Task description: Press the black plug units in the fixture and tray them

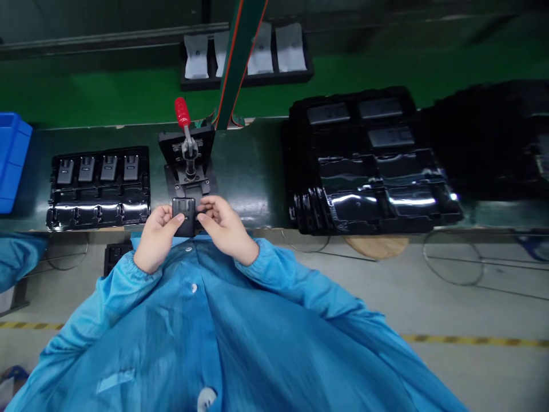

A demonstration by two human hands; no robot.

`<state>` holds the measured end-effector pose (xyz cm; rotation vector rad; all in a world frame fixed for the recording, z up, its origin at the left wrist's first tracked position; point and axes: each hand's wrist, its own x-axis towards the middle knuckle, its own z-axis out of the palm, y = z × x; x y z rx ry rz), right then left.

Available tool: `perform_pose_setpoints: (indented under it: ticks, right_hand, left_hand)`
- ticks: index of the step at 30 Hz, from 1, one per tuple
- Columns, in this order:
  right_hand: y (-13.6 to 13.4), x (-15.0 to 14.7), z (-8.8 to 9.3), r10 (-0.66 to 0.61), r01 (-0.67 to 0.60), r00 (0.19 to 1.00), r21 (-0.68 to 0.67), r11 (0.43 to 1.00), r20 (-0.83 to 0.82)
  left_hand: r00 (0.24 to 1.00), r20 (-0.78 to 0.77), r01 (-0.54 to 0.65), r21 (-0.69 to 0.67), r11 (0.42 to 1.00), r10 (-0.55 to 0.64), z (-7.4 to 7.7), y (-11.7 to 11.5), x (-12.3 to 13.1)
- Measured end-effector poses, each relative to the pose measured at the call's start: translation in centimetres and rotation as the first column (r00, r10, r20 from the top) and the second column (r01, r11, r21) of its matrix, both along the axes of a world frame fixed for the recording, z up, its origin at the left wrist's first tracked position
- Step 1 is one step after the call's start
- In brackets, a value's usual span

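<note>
Both my hands hold one small black plastic part close to my chest, at the near edge of the bench. My left hand grips its left side, thumb on its face. My right hand pinches its right side with curled fingers. Just beyond the part stands a black toggle-clamp fixture with a red handle tilted up and left. A black tray to the left carries several grey-black parts in its back row.
A stack of glossy black trays sits at right, a few parts in its far pockets. A blue bin is at far left. On the green belt behind, a tray holds white pouches. A green post rises behind the fixture.
</note>
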<state>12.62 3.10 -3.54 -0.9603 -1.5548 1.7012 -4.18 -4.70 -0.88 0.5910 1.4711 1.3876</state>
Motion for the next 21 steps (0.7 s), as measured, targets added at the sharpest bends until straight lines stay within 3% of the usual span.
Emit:
perform_pose_setpoints:
  ticks: [5,11,18,21]
  right_hand:
    - [0.7,-1.3,-1.0,0.067,-0.069,0.997,-0.112,0.991,-0.024]
    - [2.1,-1.4,-1.9,0.037,-0.028,0.997,-0.139,0.990,0.061]
    - [3.2,-0.9,-2.0,0.025,-0.011,0.991,-0.113,0.993,0.128]
    - [3.6,-0.7,-2.3,0.021,-0.005,0.987,-0.100,0.995,0.161]
  left_hand:
    - [0.995,-0.080,0.055,-0.052,0.997,-0.060,-1.5,0.9,0.2]
    - [0.910,-0.317,0.218,-0.178,0.959,-0.266,-1.8,2.1,-1.4]
    - [0.912,-0.253,0.302,-0.116,0.946,-0.322,-2.6,2.6,-2.0]
    - [0.868,-0.335,0.344,-0.127,0.930,-0.367,-3.2,2.2,-2.1]
